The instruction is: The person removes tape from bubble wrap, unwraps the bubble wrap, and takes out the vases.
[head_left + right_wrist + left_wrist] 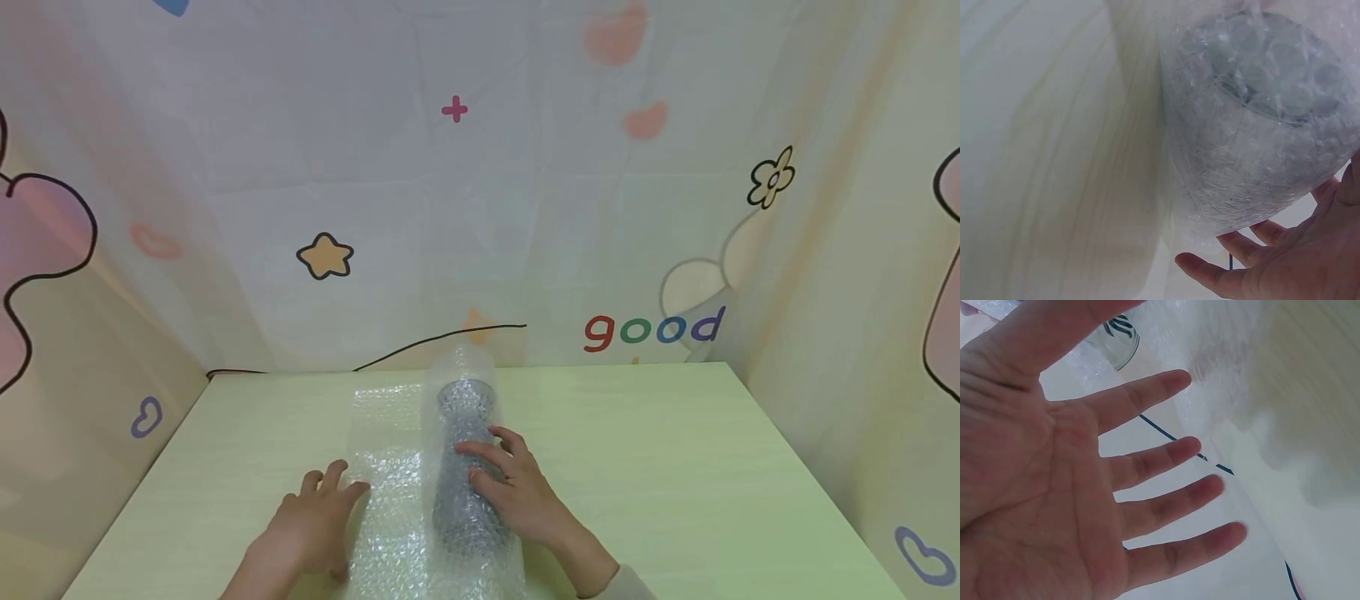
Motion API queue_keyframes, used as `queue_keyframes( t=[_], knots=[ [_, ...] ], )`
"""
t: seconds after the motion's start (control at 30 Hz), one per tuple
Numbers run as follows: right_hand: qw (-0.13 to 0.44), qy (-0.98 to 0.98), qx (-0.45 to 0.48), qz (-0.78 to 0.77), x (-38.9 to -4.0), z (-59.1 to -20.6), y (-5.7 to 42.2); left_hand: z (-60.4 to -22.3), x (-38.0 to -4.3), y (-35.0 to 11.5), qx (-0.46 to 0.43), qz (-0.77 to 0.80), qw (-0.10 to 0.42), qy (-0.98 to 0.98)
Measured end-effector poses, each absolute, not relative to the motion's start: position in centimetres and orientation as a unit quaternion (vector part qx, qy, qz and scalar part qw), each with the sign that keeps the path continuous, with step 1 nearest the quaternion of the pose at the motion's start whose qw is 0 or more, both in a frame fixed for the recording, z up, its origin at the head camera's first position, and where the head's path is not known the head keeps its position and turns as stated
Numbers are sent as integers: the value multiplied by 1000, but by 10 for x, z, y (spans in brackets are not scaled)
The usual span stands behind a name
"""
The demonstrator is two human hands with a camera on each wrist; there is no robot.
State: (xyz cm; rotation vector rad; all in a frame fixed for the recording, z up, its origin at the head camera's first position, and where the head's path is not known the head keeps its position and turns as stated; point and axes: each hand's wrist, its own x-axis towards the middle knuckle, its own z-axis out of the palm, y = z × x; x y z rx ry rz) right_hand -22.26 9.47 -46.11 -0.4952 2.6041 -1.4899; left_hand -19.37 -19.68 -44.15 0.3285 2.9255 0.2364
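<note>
A waisted glass vessel (467, 500) lies lengthwise on the table, seen through bubble wrap (388, 508) rolled around it. To its left the rest of the sheet is spread flat. My right hand (525, 492) rests on the roll's right side, its fingers laid over the wrap; the right wrist view shows the vessel's round end (1279, 69) under the bubbles. At the sheet's left edge is my left hand (307, 525), fingers spread and nothing held. Dark wavy marks on clear glass (1124, 337) show past the thumb in the left wrist view.
The pale wood-grain table (660, 483) extends to both sides of the sheet. A printed curtain (480, 208) stands behind the table's far edge and continues along the left and right. The far end of the wrap reaches near that back edge.
</note>
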Motion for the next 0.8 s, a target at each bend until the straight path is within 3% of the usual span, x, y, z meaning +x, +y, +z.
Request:
queue_keyframes(
  t=[0.17, 0.8],
  knots=[
    [51, 856, -161, -489, -223, -461, 95, -440, -193, -194, 129, 56, 82, 987],
    [50, 855, -163, -491, -223, -462, 95, -441, -199, -178, 164, 122, 127, 971]
  ],
)
